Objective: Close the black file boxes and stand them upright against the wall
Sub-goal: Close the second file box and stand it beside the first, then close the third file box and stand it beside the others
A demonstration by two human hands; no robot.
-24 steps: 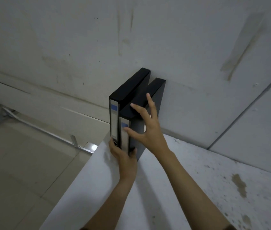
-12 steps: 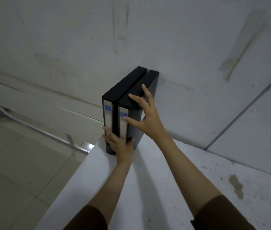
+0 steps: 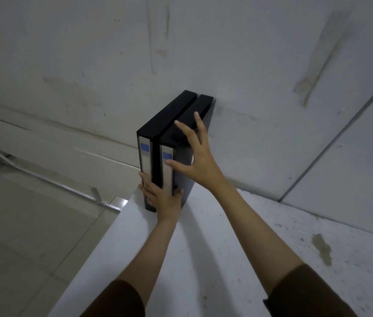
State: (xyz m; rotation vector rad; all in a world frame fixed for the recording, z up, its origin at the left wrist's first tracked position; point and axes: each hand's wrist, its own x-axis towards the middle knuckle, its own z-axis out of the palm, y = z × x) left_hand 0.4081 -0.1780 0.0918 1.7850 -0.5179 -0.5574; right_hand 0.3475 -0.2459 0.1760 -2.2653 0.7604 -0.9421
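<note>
two black file boxes, both closed, upright, side by side and touching, back ends against the wall [image 3: 249, 65]. left file box [image 3: 155, 124] and right file box [image 3: 181, 124] on the white surface [image 3: 204, 259], at its left edge where it meets the wall. grey spine labels with blue squares facing away from the wall, toward the camera.

left hand [image 3: 161, 197] low on the spines, end farthest from the wall: fingers straight and spread across the left file box's spine, thumb on the lower side of the right file box. pressing, not curled round either box.

right hand [image 3: 198, 159] higher up on the right file box: fingers straight and spread on its top and its side, thumb across its spine label. flat contact, no grip.

brown sleeves at the bottom of the frame. brownish stains on the surface to the right of the boxes, well apart from them. streak marks on the wall. tiled floor [image 3: 20, 225] left of the surface, with a metal bar [image 3: 43, 179] at the foot of the wall.
</note>
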